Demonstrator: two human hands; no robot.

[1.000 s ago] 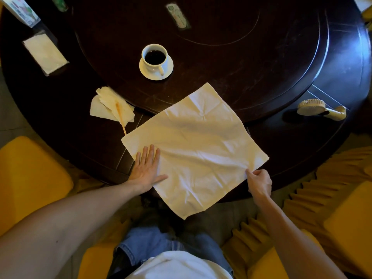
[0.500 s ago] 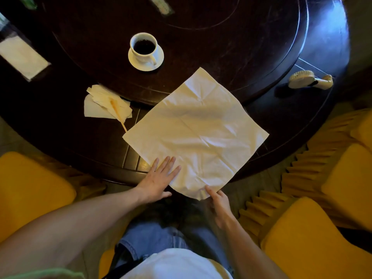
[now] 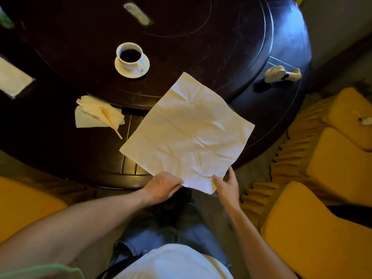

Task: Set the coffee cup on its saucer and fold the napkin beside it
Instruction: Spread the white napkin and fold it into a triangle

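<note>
**A:** Starting at the left, what's on the desk point(image 3: 201, 47)?

**B:** At about nine o'clock a flat pale sheet point(image 3: 12, 79) runs off the frame edge. Nearer the middle, a pile of crumpled tissues point(image 3: 96, 112) with a thin stick point(image 3: 113, 127) lying on it, its free end pointing toward five o'clock.

**A:** And the cup?

**B:** The cup point(image 3: 129, 55) stands upright on its saucer point(image 3: 131, 66) at roughly eleven o'clock, dark coffee inside, handle turned toward five o'clock.

**A:** The napkin?

**B:** The napkin point(image 3: 187, 133) lies spread flat, unfolded, just below and right of the saucer, not touching it. It sits as a diamond: one corner points to twelve o'clock, the opposite corner hangs over the desk's near edge at six. That corner-to-corner line is its long axis.

**A:** The hands?

**B:** The left hand point(image 3: 161, 186) grips the near edge, fingers curled round the paper. The right hand point(image 3: 227, 185) pinches the near corner, thumb on top and fingers beneath.

**A:** Further right?

**B:** A small brush point(image 3: 281, 74) at two o'clock, and yellow chairs point(image 3: 322, 228) at four.
</note>
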